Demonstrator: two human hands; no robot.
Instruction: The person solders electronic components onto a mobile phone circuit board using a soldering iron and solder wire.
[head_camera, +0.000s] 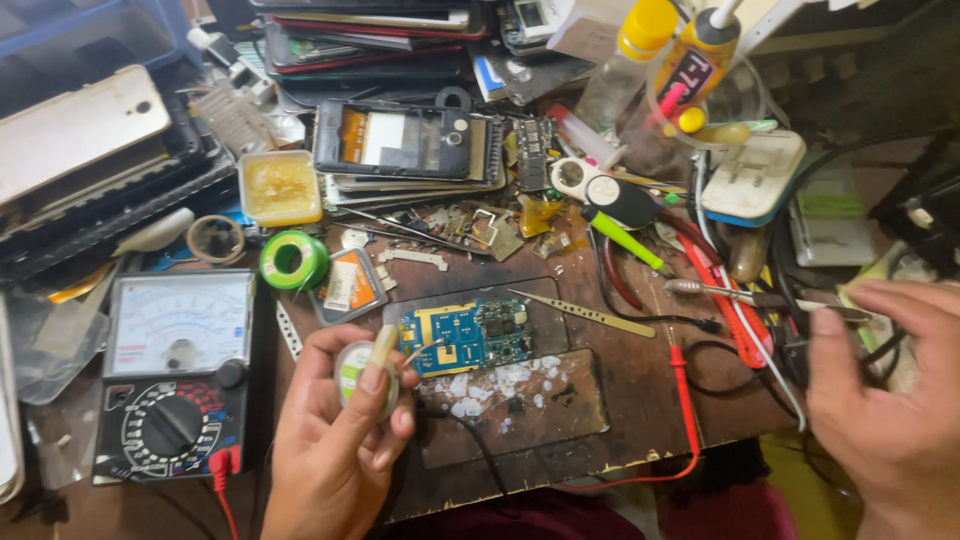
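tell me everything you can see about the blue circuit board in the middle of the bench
The blue circuit board is a small rectangular bare board, blue with yellowish gold-coloured patches on its left half and dark chips and shielding on its right. It lies flat, face up, on a dark, scorched work mat, just above a scatter of white flecks. The left hand holds a small solder spool, and a thin wire from it reaches the board's left edge. Metal tweezers lie just to its right, apart from it.

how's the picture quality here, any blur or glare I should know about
Head view: the blue circuit board and the left hand holding a small solder spool are sharp under warm light; the right hand at the frame edge is motion-blurred; the multimeter dial face shows slight pale glare.
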